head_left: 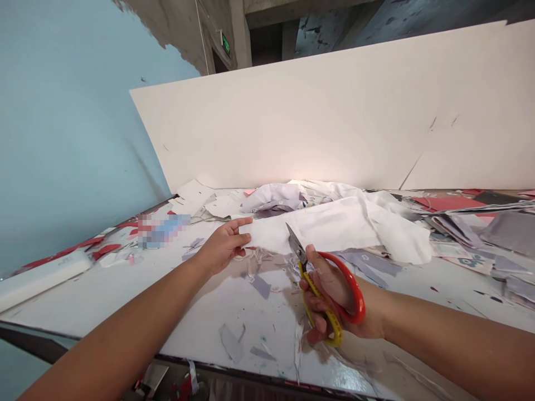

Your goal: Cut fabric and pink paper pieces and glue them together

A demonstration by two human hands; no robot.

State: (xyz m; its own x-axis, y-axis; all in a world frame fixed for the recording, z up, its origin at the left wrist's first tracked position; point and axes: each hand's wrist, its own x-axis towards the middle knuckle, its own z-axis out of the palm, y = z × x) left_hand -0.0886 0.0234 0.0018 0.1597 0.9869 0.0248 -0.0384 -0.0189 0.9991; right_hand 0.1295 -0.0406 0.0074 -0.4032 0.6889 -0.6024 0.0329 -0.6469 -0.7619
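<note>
My left hand pinches the left end of a long strip of white fabric between thumb and fingers. The strip stretches rightward across the table and drapes loosely at its right end. In my right hand is a pair of scissors with one red and one yellow handle. Their blades point up and left, at the lower edge of the fabric, and look nearly closed. Whether the blades touch the cloth I cannot tell. Thin white offcuts lie below the strip.
A white table carries several grey scraps and red pieces. Crumpled white and grey cloth lies behind the strip. A tall white board stands along the back, and a white roll lies at the left edge.
</note>
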